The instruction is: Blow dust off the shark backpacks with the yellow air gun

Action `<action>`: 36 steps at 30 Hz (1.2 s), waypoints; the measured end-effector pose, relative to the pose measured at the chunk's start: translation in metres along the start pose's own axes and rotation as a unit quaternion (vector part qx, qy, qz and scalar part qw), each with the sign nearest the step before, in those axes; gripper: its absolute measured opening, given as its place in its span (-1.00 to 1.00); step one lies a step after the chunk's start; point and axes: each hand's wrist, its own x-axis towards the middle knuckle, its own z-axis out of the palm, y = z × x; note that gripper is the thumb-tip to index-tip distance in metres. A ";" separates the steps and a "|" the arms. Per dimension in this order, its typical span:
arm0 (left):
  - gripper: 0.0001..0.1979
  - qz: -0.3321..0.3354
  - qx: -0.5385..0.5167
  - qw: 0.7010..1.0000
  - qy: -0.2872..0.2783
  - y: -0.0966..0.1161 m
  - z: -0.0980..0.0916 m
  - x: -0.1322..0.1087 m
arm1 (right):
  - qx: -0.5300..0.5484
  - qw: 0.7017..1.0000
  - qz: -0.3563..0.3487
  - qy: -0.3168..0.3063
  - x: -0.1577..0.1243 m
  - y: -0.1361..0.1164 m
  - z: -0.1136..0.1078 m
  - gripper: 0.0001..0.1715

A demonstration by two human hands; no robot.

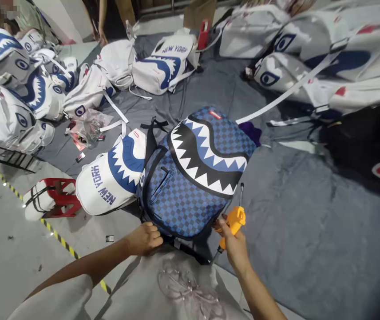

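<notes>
A blue-and-black checkered backpack [183, 200] with a shark-mouth print lies tilted in front of me, close to my body. My left hand [146, 238] is closed at its near left edge, gripping the trim there; the fingertips are hidden. In my right hand [235, 249] is an orange gun-shaped tool [235, 218] with a thin metal tip pointing away from me, beside the backpack's right edge. The fingers are wrapped round its handle. A white backpack [93, 189] with "NEW YORK" lettering and a blue shark mouth lies just left of the checkered one.
More white shark-print backpacks are piled at the far left [6, 106], far middle [158, 66] and far right [310, 80] of the grey-covered table [310, 231]. A clear plastic bag [90, 126] lies left of centre. A red-and-white object [52, 200] stands by the striped floor tape [58, 238]. Another person's arm [101, 24] shows behind.
</notes>
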 end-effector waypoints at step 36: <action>-0.84 -0.526 -0.221 0.805 0.163 -0.028 -0.066 0.124 | -0.191 0.923 -0.200 -0.269 -0.084 -0.067 -0.012 -0.45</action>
